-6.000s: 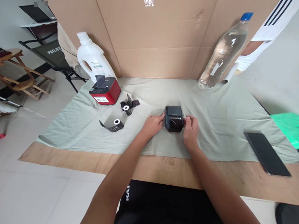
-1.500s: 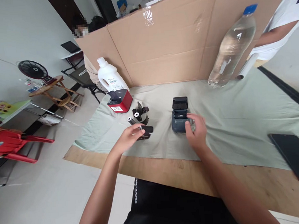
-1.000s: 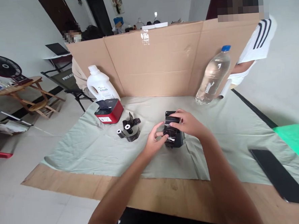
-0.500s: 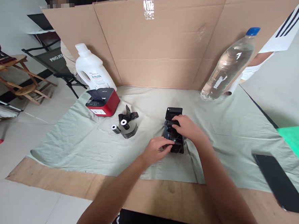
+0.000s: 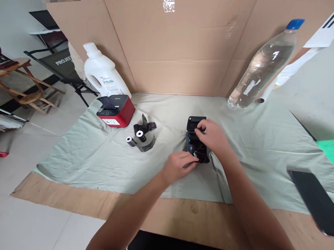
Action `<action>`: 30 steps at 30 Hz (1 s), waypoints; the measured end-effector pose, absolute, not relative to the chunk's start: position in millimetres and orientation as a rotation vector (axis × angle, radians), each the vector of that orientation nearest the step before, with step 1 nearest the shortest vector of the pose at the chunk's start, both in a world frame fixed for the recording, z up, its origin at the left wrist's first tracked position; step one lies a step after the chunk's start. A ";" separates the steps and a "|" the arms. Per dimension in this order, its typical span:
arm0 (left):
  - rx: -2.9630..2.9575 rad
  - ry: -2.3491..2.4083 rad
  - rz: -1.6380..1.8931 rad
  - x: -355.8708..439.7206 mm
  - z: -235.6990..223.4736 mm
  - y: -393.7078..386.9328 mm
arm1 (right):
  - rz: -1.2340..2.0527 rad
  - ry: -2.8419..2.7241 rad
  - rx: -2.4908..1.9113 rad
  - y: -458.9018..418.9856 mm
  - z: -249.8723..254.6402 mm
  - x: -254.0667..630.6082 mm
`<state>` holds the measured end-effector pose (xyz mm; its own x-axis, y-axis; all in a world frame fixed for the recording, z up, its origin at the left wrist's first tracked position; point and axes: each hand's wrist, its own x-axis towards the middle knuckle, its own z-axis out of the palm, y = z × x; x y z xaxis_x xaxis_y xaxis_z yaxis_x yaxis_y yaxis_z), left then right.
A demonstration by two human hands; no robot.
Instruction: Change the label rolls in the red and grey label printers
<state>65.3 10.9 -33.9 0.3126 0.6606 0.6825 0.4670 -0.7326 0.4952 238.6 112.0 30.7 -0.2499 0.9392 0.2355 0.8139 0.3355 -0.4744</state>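
A small dark printer (image 5: 188, 142) stands on the cloth with its hinged lid (image 5: 194, 120) raised at the far end. Shiny black paper (image 5: 202, 153) runs from inside it toward me. My left hand (image 5: 179, 165) is closed at the near left end, fingertips pressed on the black paper. With thumb and fingers bent together, my right hand (image 5: 213, 135) grips the right edge of the lid. Left of the printer lie two small black paper rolls (image 5: 141, 135) with white cores, partly unwound, and a crumpled black strip (image 5: 147, 125).
A red and black box-shaped device (image 5: 123, 114) stands at the back left before a white jug (image 5: 107, 76). A clear bottle (image 5: 265, 66) leans against the cardboard (image 5: 178, 37) at the back right. A phone (image 5: 321, 202) lies at the front right. Someone's sleeve (image 5: 328, 28) shows beyond the bottle.
My right hand has shifted from the printer's inside to the edge of its lid. My left hand stays at the near end of the black paper. The view has tilted slightly.
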 end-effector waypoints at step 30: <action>2.405 0.786 1.010 56.9 -32.9 8.9 | 0.764 -2.291 -1.717 107.7 46.2 259.6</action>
